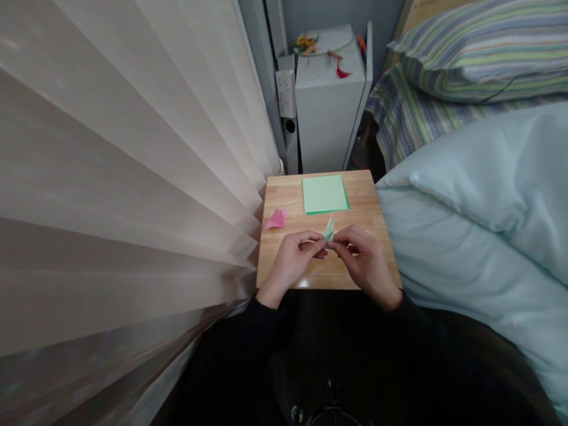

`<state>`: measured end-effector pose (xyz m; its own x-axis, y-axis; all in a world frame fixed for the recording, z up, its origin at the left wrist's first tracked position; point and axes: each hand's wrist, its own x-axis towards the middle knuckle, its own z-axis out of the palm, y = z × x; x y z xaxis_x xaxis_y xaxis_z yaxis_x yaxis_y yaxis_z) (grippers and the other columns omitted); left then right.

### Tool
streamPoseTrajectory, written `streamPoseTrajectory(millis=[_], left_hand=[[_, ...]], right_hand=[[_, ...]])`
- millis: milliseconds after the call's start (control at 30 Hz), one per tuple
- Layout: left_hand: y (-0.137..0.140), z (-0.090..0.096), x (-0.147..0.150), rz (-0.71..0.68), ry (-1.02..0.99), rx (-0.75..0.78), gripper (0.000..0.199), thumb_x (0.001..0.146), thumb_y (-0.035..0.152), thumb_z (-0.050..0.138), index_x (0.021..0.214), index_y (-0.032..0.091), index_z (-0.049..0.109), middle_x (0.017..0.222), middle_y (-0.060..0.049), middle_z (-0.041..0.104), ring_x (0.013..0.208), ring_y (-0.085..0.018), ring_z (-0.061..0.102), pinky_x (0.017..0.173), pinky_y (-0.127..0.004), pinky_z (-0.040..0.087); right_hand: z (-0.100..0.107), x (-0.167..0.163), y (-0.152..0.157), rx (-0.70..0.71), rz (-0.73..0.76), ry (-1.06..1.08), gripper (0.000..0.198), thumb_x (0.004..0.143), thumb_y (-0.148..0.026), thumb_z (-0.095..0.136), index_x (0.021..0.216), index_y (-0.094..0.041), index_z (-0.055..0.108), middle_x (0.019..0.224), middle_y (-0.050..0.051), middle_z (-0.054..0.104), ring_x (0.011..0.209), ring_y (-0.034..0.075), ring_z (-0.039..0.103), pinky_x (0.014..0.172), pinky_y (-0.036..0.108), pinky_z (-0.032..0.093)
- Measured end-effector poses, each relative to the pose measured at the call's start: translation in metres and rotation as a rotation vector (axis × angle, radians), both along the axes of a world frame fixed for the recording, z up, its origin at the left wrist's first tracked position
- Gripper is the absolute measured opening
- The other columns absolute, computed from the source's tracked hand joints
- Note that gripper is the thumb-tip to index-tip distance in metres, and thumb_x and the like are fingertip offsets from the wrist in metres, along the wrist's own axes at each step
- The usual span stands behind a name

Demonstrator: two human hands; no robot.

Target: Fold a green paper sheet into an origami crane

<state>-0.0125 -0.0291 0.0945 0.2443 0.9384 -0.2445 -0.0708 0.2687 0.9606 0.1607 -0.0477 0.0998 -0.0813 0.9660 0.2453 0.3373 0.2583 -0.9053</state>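
Between my two hands is a small light-green folded paper (329, 229), its pointed tips standing upward. My left hand (298, 255) pinches it from the left with thumb and fingers. From the right, my right hand (362, 254) grips its lower part the same way. The fingertips of both hands nearly meet and hide the bottom of the folded paper. Beyond them, a stack of square green paper sheets (325, 193) lies flat on the wooden table (284, 189). A pink folded paper (277, 218) sits on the table to the left.
A pleated curtain (155, 177) hangs along the left side. Behind the table stands a white cabinet (326, 124) with small decorations and a red tassel (341, 70) on top. At the right is a bed with a pale blue quilt (479, 201) and a striped pillow (483, 53).
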Motion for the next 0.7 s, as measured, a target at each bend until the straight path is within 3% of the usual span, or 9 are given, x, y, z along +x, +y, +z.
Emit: streamPoseTrajectory(millis=[333,533,700], left_hand=[[-0.006,0.001,0.01,0.011,0.049,-0.008,0.038,0.077,0.051,0.083,0.085,0.015,0.072,0.076,-0.003,0.072,0.06,-0.014,0.068,0.053,-0.024,0.053],[-0.007,0.004,0.007,-0.034,0.134,0.013,0.029,0.081,0.042,0.08,0.082,0.015,0.071,0.074,-0.003,0.07,0.056,-0.012,0.066,0.047,-0.02,0.046],[-0.01,0.004,0.009,-0.034,0.201,0.084,0.027,0.083,0.041,0.08,0.084,0.015,0.073,0.082,-0.005,0.071,0.058,-0.012,0.067,0.048,-0.02,0.046]], right_hand=[[-0.004,0.001,-0.002,-0.162,-0.062,0.178,0.021,0.089,-0.033,0.073,0.073,-0.021,0.069,0.074,0.002,0.065,0.067,0.016,0.059,0.058,0.029,0.044],[-0.001,0.005,-0.001,-0.027,-0.037,0.051,0.015,0.092,-0.031,0.07,0.08,-0.023,0.073,0.079,0.004,0.069,0.069,0.017,0.06,0.058,0.031,0.044],[0.008,0.007,-0.003,0.099,-0.105,-0.032,0.028,0.096,-0.032,0.067,0.07,-0.022,0.066,0.069,0.003,0.063,0.063,0.017,0.055,0.057,0.033,0.039]])
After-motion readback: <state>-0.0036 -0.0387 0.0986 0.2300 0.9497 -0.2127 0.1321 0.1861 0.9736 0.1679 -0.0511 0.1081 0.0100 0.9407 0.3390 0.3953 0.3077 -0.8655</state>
